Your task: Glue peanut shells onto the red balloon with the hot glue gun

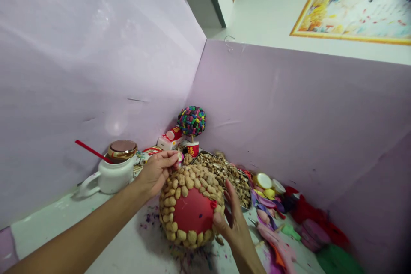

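A round red balloon [192, 212], covered with peanuts in shells [188, 175] except for a bare patch facing me, sits on the white tabletop. My right hand [234, 222] is curved against its right side, thumb on the peanuts near the knotted end. Above its upper left edge, my left hand [159, 171] pinches a small pink-and-white thing [179, 158], too small to name surely. Right behind the balloon lies a metal tray [246, 209] heaped with nut shells [221, 171].
At left stands a white mug [112, 175] with a brown-lidded jar [122, 150] and a red stick [93, 151]. A multicoloured ball tree [192, 120] rises from a red cup [192, 149] in the corner. Deflated balloons [279, 244] and small tubs [263, 180] lie at right.
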Available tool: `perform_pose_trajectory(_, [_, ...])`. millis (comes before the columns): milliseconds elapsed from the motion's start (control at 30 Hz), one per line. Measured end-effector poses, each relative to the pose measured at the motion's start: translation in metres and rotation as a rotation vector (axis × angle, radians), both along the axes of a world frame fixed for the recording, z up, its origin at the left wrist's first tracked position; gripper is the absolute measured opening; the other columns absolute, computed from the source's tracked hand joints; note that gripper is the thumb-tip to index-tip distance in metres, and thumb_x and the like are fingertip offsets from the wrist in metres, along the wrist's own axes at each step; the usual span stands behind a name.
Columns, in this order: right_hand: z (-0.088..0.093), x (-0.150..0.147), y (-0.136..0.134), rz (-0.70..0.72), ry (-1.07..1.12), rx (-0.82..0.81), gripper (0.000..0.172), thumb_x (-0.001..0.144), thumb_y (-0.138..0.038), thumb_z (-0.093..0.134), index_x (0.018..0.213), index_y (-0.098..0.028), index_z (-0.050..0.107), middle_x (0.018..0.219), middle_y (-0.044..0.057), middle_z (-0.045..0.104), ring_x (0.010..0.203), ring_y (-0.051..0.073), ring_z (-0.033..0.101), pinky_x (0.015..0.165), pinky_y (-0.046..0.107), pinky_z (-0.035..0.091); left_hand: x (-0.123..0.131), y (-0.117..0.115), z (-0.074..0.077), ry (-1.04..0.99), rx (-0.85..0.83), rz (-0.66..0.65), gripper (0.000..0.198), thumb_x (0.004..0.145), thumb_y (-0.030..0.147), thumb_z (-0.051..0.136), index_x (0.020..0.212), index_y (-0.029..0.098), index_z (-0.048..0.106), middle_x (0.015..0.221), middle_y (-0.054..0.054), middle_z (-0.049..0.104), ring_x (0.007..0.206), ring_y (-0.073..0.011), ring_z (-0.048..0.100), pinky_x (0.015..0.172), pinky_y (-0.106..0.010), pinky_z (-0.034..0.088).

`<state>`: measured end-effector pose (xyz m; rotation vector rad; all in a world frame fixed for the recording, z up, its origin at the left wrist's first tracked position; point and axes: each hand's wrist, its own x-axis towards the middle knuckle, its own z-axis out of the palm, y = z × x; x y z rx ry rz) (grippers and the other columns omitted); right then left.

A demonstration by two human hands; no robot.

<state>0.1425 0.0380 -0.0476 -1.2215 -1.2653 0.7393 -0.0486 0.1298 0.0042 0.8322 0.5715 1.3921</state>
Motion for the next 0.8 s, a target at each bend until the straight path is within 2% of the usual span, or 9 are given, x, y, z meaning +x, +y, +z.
perform_pose_trajectory(67, [0.002,-0.004,0.001,0.026,-0.025,0.015,0.087,0.064,-0.063,0.059,0.136,-0.023,0.031,0.145,0.007,0.031,0.132,0.028,0.026,0.103,0.037,0.028,0.000,-0.003,0.004,0.035,0.002,0.012,0.015,0.057,0.014,0.073,0.070,0.010,0.067,0.058,0.000,0.058,0.053,-0.0070,0.049,0.052,-0.015,0.040])
perform_pose_trajectory(133, [0.002,-0.007,-0.001,0.047,0.000,-0.002,0.082,0.066,-0.059,0.060,0.134,-0.024,0.033,0.141,0.007,0.036,0.129,0.028,0.032,0.103,0.037,0.029,-0.001,-0.011,0.010,0.129,0.036,0.071,0.014,0.058,0.015,0.072,0.071,0.011,0.068,0.059,0.000,0.059,0.053,-0.0076,0.049,0.051,-0.016,0.038])
perform_pose_trajectory(267, [-0.001,-0.010,-0.007,0.010,0.026,-0.018,0.078,0.063,-0.053,0.065,0.130,-0.025,0.036,0.134,0.008,0.045,0.121,0.030,0.042,0.097,0.039,0.036,-0.005,-0.041,0.027,0.494,0.227,0.275,0.012,0.063,0.020,0.069,0.074,0.016,0.070,0.073,-0.004,0.067,0.068,-0.0151,0.058,0.064,-0.023,0.044])
perform_pose_trajectory(333, [-0.006,-0.010,-0.008,-0.034,0.040,-0.011,0.077,0.063,-0.052,0.066,0.129,-0.024,0.036,0.133,0.010,0.045,0.119,0.031,0.044,0.096,0.040,0.037,-0.004,-0.057,0.029,0.677,0.367,0.377,0.007,0.065,0.020,0.066,0.072,0.019,0.070,0.075,-0.003,0.068,0.073,-0.0182,0.060,0.067,-0.026,0.045])
perform_pose_trajectory(467, [-0.017,-0.009,-0.007,-0.084,0.086,0.040,0.072,0.064,-0.049,0.066,0.126,-0.024,0.039,0.131,0.010,0.046,0.116,0.031,0.047,0.095,0.039,0.038,0.003,-0.078,0.018,0.833,0.723,0.556,0.014,0.071,0.016,0.060,0.077,0.025,0.068,0.079,-0.001,0.069,0.079,-0.0191,0.062,0.072,-0.027,0.045])
perform_pose_trajectory(533, [-0.020,-0.008,-0.007,-0.089,0.097,0.060,0.071,0.063,-0.048,0.066,0.125,-0.024,0.040,0.130,0.010,0.049,0.116,0.031,0.047,0.094,0.038,0.038,0.006,-0.082,0.011,0.876,0.843,0.617,0.019,0.072,0.013,0.058,0.083,0.027,0.066,0.081,0.000,0.069,0.081,-0.0188,0.062,0.075,-0.028,0.045])
perform_pose_trajectory(667, [-0.022,-0.009,-0.010,-0.093,0.073,0.075,0.073,0.063,-0.049,0.066,0.126,-0.023,0.039,0.129,0.010,0.049,0.116,0.032,0.047,0.096,0.040,0.036,0.005,-0.085,0.004,0.924,0.909,0.726,0.023,0.072,0.012,0.058,0.088,0.027,0.063,0.082,-0.001,0.068,0.081,-0.0197,0.061,0.077,-0.031,0.043])
perform_pose_trajectory(800, [-0.024,-0.013,-0.012,-0.109,0.042,0.093,0.073,0.065,-0.051,0.064,0.127,-0.025,0.037,0.131,0.010,0.046,0.116,0.033,0.046,0.098,0.042,0.035,0.004,-0.089,0.001,0.953,0.963,0.801,0.023,0.069,0.010,0.060,0.084,0.027,0.062,0.077,0.000,0.068,0.074,-0.0204,0.061,0.085,-0.037,0.038])
